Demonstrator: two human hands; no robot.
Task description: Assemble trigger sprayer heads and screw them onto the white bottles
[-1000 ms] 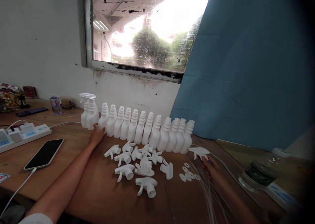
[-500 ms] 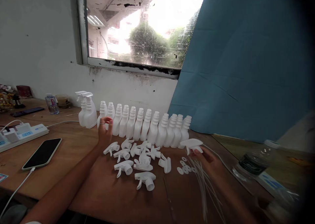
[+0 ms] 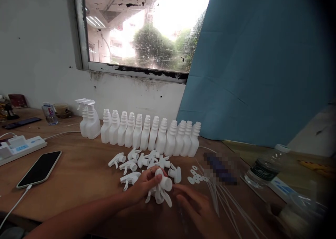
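My left hand (image 3: 148, 184) is closed around a white trigger spray head (image 3: 166, 184), its round collar turned toward the right. Close beside that collar is my right hand (image 3: 195, 205), fingers stretched out and somewhat apart, with nothing visible in them. Whether its fingertips touch the spray head I cannot tell. Beneath and behind my hands lie several loose spray heads (image 3: 128, 166), some partly hidden. A row of white bottles (image 3: 138, 132) without tops stands behind them. White washers (image 3: 196, 177) and thin clear tubes (image 3: 223, 200) lie to the right.
Two bottles with spray heads (image 3: 90, 121) stand at the row's left end. A phone (image 3: 39, 169) and a power strip (image 3: 23, 147) lie on the left. On the right are a water bottle (image 3: 266, 167), a blurred-out patch (image 3: 222, 169) and a clear cup (image 3: 299, 211).
The spray head has passed from my right hand on the right to my left hand in the middle. My left hand has come back from the bottles. The view has shifted slightly.
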